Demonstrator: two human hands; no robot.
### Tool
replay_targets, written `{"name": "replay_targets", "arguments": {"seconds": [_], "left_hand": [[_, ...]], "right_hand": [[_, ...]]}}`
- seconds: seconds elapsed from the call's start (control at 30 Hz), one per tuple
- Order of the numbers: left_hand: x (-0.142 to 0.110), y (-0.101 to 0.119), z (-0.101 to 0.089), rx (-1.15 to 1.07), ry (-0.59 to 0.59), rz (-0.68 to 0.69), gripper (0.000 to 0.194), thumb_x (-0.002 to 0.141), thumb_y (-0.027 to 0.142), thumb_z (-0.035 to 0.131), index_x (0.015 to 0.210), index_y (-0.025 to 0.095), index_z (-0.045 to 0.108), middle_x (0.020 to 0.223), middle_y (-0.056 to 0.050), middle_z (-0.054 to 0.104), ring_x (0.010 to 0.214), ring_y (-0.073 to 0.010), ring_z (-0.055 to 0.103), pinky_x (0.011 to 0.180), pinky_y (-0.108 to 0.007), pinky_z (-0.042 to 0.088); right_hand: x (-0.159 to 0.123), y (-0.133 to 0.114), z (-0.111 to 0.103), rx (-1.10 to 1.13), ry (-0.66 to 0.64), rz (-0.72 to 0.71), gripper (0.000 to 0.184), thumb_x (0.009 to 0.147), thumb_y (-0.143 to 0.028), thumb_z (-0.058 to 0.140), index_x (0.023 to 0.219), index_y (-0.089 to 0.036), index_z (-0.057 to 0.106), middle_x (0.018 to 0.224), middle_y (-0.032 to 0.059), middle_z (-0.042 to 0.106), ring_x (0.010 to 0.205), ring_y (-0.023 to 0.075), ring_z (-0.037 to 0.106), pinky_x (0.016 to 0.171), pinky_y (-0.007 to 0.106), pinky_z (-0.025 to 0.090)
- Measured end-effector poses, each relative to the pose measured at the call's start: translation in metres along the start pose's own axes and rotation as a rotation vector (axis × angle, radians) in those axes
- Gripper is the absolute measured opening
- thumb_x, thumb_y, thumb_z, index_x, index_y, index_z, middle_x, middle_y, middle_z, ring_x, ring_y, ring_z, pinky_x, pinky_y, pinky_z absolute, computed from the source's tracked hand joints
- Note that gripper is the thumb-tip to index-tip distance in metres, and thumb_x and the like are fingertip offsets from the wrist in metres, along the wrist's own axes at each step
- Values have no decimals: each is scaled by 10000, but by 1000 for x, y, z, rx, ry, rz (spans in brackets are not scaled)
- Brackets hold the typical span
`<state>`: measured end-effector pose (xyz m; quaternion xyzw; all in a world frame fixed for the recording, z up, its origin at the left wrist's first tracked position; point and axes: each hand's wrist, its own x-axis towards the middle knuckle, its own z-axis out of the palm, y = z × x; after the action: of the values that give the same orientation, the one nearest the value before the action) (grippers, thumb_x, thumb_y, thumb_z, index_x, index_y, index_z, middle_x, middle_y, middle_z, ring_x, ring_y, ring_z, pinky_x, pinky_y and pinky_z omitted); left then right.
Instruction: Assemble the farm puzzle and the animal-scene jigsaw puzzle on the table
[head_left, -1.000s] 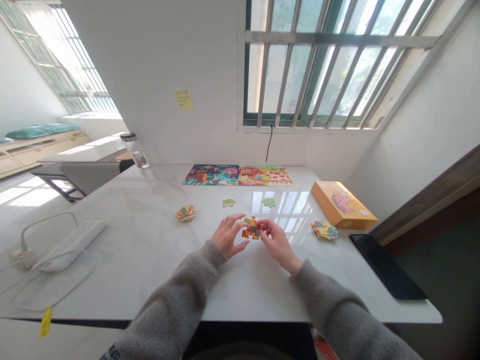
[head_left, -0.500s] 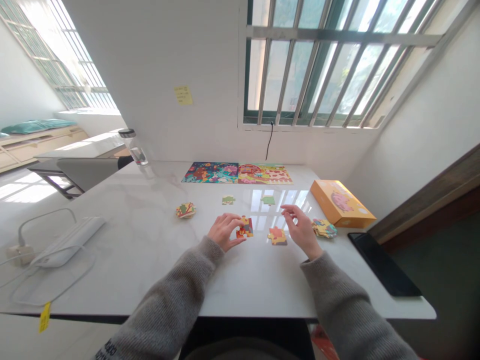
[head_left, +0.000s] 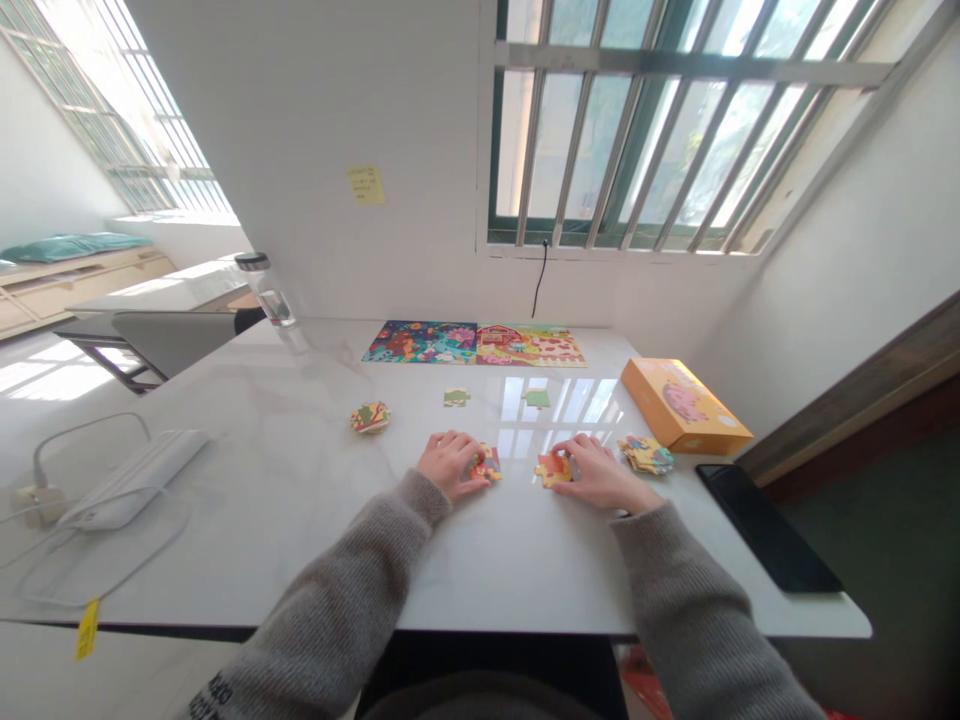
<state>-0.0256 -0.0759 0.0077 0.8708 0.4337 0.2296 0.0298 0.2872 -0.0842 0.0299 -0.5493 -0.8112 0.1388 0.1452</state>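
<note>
My left hand [head_left: 453,464] is closed on a red and yellow puzzle piece [head_left: 491,463], thumb at its near side and fingers at its far side. Across a small gap, my right hand [head_left: 598,474] has its thumb and fingers around an orange and yellow puzzle piece [head_left: 548,472]. Both pieces are at the white table top. Farther back lie two separate green puzzle pieces, a left one [head_left: 456,398] and a right one [head_left: 536,399]. One pile of puzzle pieces [head_left: 370,417] sits to the left, another pile [head_left: 646,456] beside my right hand.
Two colourful picture sheets [head_left: 424,343] lie against the wall. An orange box [head_left: 684,405] and a black phone-like slab [head_left: 766,527] are on the right. A white power strip [head_left: 142,482] with cables lies left; a clear bottle [head_left: 268,292] stands at the back left.
My right hand has come down and left onto the orange and yellow piece and gripped it. My left hand has turned its piece slightly and stayed nearly in place.
</note>
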Motion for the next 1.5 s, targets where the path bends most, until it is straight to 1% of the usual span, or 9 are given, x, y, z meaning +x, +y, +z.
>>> {"name": "replay_targets", "arguments": {"seconds": [0.13,0.23,0.4,0.6,0.77,0.87,1.07,1.27,1.5], "left_hand": [[-1,0,5,-15,-38,-34,332,760,429,787,1002,249,647,1057,-53,673,1031,-276,572,927,-436,383],[-4,-2,10,-26,-39,-37,321,775,408,763,1035,257,651,1097,-60,658,1037,-282,564,927,-448,394],[-9,-11,14,-5,-36,-5,356,806,327,706,1155,285,650,1162,-68,639,1071,-289,554,945,-471,398],[-9,-15,17,15,-13,-21,335,843,341,670,1175,301,658,1119,-67,634,1057,-280,552,920,-454,423],[-9,-14,16,-3,-31,-33,339,882,282,605,1216,305,659,1142,-69,634,1075,-281,550,931,-465,427],[-8,-13,12,-15,-71,-48,347,892,258,581,1226,309,659,1182,-61,643,1106,-280,546,957,-474,417],[-4,-10,6,-36,-142,-67,314,907,279,582,1201,322,685,1250,-41,649,1157,-267,543,1007,-465,407],[-1,-12,7,-101,-136,-49,267,898,253,592,1126,319,714,1284,-15,667,1179,-246,573,1077,-463,370],[0,-11,13,-164,-163,-58,254,901,231,579,1126,308,671,1336,3,657,1266,-240,537,1164,-541,234]], "right_hand": [[0,-6,1,15,-41,-9,425,724,-355,783,1103,-239,629,1126,91,595,1102,298,544,981,495,411],[0,-17,3,58,-85,-70,407,728,-308,774,1093,-239,608,1146,83,578,1108,288,539,995,497,406],[-4,-37,2,137,-153,-156,422,712,-242,794,1083,-218,595,1122,68,555,1056,257,555,969,445,448],[-5,-60,15,253,-162,-315,618,730,-216,816,1286,-270,553,1189,61,544,1099,251,557,1007,430,465],[-1,-72,32,273,-128,-393,677,794,-214,787,1403,-329,515,1256,74,518,1146,255,542,1042,432,459],[1,-73,35,258,-117,-405,641,817,-228,770,1400,-349,531,1256,72,520,1155,257,534,1050,443,453],[2,-73,36,253,-86,-384,563,840,-224,734,1370,-285,555,1236,89,531,1151,253,535,1049,439,462],[-1,-78,32,186,-90,-385,459,863,-259,702,1306,-251,585,1245,97,548,1149,264,524,1050,448,456],[-3,-83,36,61,-50,-373,630,812,-374,747,1393,-280,523,1426,82,510,1255,310,440,1088,508,385]]}}
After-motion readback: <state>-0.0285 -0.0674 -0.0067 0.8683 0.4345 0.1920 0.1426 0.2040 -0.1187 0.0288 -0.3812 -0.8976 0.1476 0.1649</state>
